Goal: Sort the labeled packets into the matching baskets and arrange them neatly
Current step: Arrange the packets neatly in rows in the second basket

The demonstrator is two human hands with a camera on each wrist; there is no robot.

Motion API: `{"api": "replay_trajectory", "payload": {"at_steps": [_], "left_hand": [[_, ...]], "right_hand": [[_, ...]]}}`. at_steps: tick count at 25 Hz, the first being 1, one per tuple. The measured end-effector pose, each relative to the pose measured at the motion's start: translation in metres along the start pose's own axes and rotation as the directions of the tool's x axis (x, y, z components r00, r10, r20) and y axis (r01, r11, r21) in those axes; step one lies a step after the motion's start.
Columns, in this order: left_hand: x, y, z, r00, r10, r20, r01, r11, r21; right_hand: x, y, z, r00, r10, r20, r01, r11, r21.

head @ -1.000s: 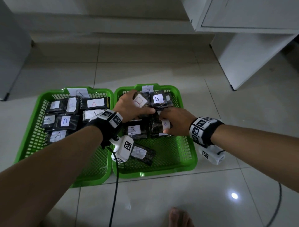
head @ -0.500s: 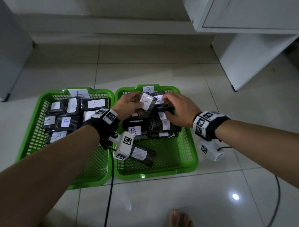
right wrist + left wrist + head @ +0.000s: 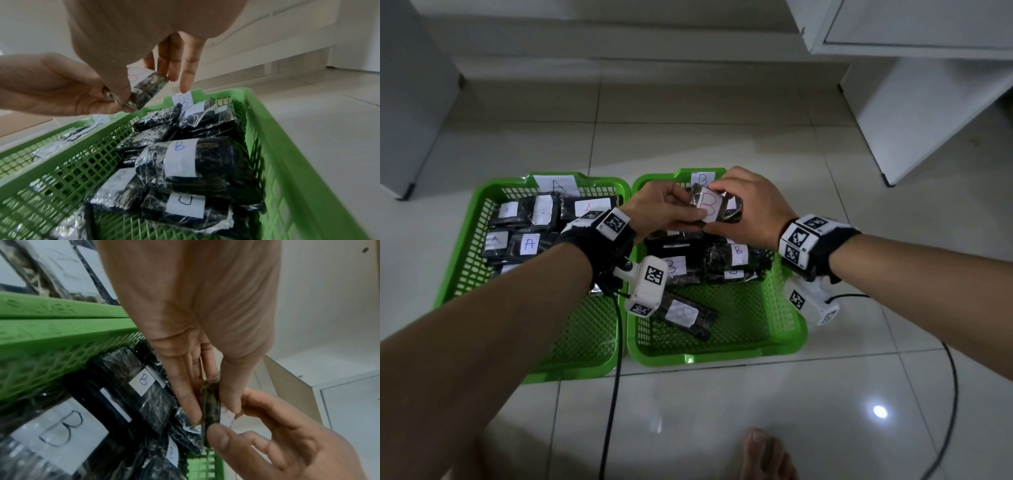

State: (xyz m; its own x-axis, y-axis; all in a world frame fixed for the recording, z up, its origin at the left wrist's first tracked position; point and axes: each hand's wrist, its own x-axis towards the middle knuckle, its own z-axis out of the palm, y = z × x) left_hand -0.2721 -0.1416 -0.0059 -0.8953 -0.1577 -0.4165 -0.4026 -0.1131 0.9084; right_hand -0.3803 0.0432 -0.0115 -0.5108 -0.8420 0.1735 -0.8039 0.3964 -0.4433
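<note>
Both hands hold one dark packet in the air above the far part of the right basket, the green one that carries a paper tag with the letter B on its far rim. The packet has a white label with a red B on it. The left hand pinches the packet's near-left end: in the left wrist view its thumb lies on the label side and its straight fingers lie on the other side, so its grip is closed on the packet. The right hand takes the packet from the far-right side; in the right wrist view its thumb and first fingers touch the packet's edges, while one finger points down toward the B tag without touching it.

Under the held packet, inside the right basket, more dark packets with B labels lie in a loose pile at the far half, some on top of others. One B packet lies alone nearer to the person, tilted against the pile's direction.

Just beside the right basket, touching it on its left, stands the left basket with an A tag on its far rim. Packets with A labels lie flat in its far half. Both baskets stand on the tiled floor.
</note>
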Motion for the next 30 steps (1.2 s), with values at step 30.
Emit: {"api": "replay_trajectory", "payload": {"at_steps": [30], "left_hand": [[-0.040, -0.056, -0.009, 0.841, -0.143, 0.522, -0.534, -0.058, 0.843]], "right_hand": [[0.007, -0.012, 0.039, 0.976, -0.101, 0.195, 0.135, 0.976, -0.173]]}}
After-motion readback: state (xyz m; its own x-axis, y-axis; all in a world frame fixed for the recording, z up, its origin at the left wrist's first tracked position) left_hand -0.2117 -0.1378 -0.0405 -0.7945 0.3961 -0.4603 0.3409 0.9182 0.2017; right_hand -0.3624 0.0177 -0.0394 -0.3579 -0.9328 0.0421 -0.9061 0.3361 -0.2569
